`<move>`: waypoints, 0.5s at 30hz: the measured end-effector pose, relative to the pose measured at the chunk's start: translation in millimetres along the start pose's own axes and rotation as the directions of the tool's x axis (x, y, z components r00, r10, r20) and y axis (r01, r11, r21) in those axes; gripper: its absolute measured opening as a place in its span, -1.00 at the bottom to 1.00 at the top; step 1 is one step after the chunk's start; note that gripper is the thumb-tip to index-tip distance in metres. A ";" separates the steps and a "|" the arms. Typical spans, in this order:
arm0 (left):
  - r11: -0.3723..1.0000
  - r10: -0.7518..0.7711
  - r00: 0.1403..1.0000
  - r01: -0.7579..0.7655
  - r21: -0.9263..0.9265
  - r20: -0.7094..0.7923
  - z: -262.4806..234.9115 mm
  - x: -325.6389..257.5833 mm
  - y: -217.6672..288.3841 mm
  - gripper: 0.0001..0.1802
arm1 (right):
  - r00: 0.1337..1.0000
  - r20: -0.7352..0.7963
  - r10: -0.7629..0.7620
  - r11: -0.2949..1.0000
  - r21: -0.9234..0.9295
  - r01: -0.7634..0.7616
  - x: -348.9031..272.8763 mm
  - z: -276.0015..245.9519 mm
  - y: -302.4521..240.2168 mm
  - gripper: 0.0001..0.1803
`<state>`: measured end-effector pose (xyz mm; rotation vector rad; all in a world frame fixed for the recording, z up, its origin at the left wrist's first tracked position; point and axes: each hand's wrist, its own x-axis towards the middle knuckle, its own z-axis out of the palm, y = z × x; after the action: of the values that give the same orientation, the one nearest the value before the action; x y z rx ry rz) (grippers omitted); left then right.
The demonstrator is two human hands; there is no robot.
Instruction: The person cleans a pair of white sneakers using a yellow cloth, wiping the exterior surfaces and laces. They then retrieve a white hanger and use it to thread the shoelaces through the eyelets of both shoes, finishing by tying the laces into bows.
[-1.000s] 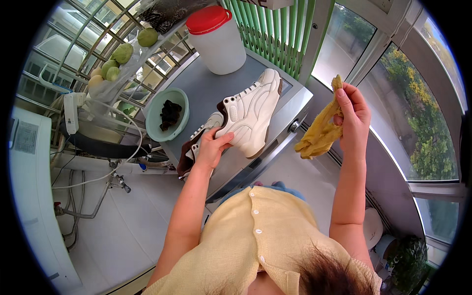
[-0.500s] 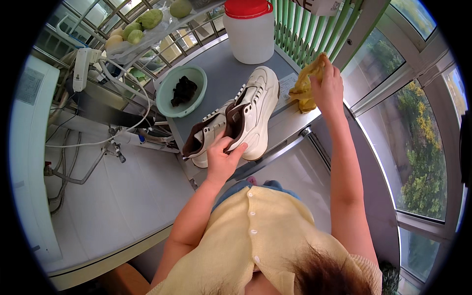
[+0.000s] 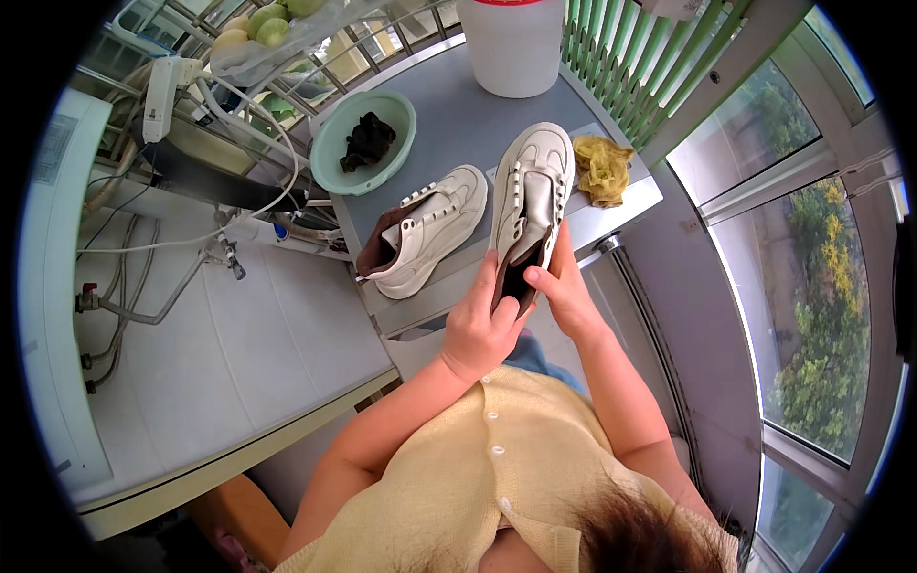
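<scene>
A white sneaker (image 3: 538, 172) with a dark lining is held between both hands, its toe pointing away from me. At its heel, my left hand (image 3: 480, 329) is closed round the collar, with fingers at the opening. My right hand (image 3: 570, 293) grips the right side near the heel, thumb over the collar edge. The matching sneaker (image 3: 435, 229) rests on the grey top to the left, apart from both hands. A crumpled yellow cloth (image 3: 603, 170) lies right of the held sneaker, with no hand on it.
A pale green basin (image 3: 330, 153) holding a dark crumpled cloth (image 3: 369, 141) sits at the far left of the grey-topped surface (image 3: 439, 115). Behind stands a white tub (image 3: 514, 53) with a red lid. Pipes and a tap (image 3: 232, 263) are at left, windows (image 3: 812, 315) at right.
My right hand has let go of the yellow cloth, which now lies on the surface, and has joined my left on the sneaker. That sneaker has been lifted and turned away from its pair.
</scene>
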<state>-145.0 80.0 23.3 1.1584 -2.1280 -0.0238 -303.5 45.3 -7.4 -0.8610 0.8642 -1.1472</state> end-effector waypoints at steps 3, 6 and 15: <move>0.982 0.120 0.989 -0.106 -0.155 0.083 -13.9 4.7 11.1 -0.48 | 0.994 -0.058 0.089 0.968 0.242 -0.073 -9.0 -8.2 0.9 -0.13; 0.899 0.036 0.997 -0.004 -0.438 0.066 -17.3 1.0 10.7 -0.25 | 0.973 -0.111 0.203 0.851 0.511 -0.120 -23.4 -21.4 9.3 -0.27; -0.021 -0.400 0.813 0.453 -0.891 0.423 -8.5 23.0 -4.6 -0.01 | 0.993 -0.048 0.107 0.949 0.301 -0.088 -57.0 -19.9 6.5 -0.17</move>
<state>-144.7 62.7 41.3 0.8076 -1.0567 -1.5713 -329.7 99.7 -14.4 -0.5293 0.7520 -1.1872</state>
